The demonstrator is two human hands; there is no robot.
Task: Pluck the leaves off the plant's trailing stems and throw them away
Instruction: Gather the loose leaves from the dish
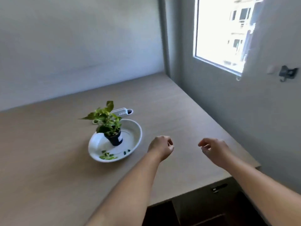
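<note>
A small leafy green plant (106, 119) grows in a dark pot (114, 139) that stands tilted in a white bowl (137, 132) on the wooden table (48, 160). Several plucked green leaf pieces (107, 156) lie at the bowl's near side. My left hand (161, 147) hovers over the table just right of the bowl, fingers loosely curled, holding nothing that I can see. My right hand (213, 149) hangs further right, apart from the plant, its fingers loosely curled and empty.
A white power strip (121, 111) lies behind the plant by a cable hole. Walls close the table's far and right sides, with a window (224, 33) on the right. The table's near right edge (203, 188) drops to dark flooring.
</note>
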